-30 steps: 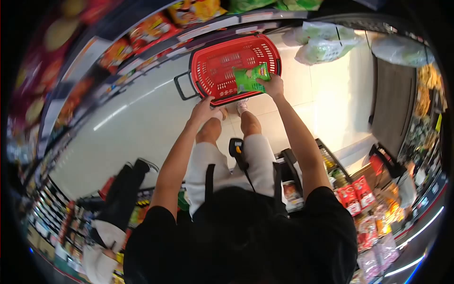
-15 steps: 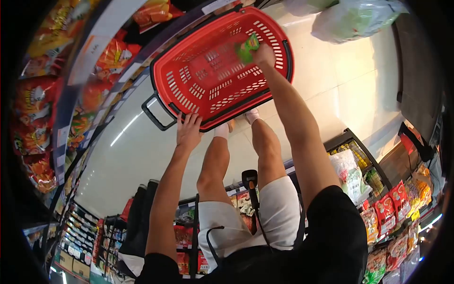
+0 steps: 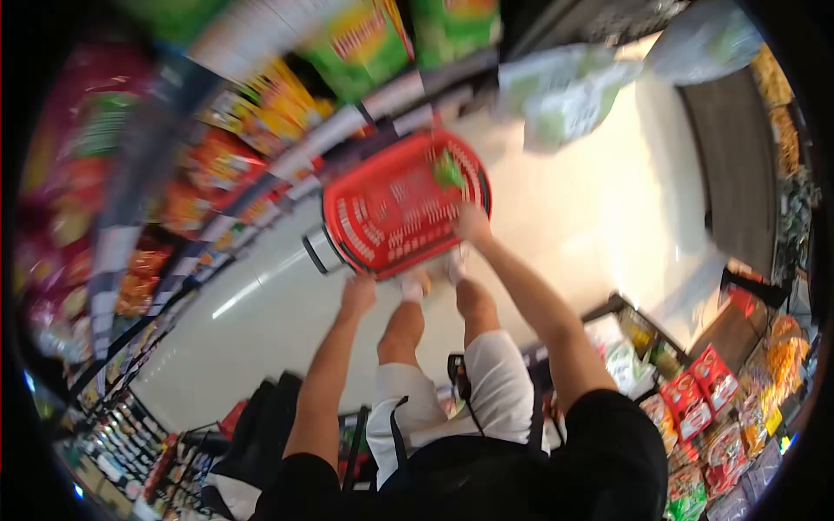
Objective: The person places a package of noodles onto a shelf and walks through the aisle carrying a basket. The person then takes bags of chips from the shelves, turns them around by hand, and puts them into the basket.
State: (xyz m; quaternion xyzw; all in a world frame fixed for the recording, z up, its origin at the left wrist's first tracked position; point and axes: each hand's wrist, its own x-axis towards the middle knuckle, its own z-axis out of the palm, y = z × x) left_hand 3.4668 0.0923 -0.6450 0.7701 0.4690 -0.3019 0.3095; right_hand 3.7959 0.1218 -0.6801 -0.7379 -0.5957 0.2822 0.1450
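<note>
A red plastic shopping basket [image 3: 395, 213] with slotted walls stands in front of my feet, its dark handle [image 3: 322, 251] sticking out at the left. Inside, towards its right end, lies a green packet [image 3: 448, 170], too blurred to read. My right hand [image 3: 472, 221] is at the basket's near right rim, apart from the packet, its fingers smeared by motion. Against the basket's near left corner is my left hand [image 3: 358, 295], which looks curled closed; whatever its fingers hold is hidden.
Shelves of bagged snacks [image 3: 217, 165] run along the left, with green packets [image 3: 356, 52] at the top. Filled clear plastic bags [image 3: 569, 95] appear at the upper right. A rack of red snack packs [image 3: 699, 391] stands at lower right. Pale tiled floor [image 3: 599, 226] surrounds the basket.
My right hand has come off the green packet, which stays in the basket, and drawn back to the near rim. The view has shifted, and the basket looks smaller. My left hand's fingers are now curled.
</note>
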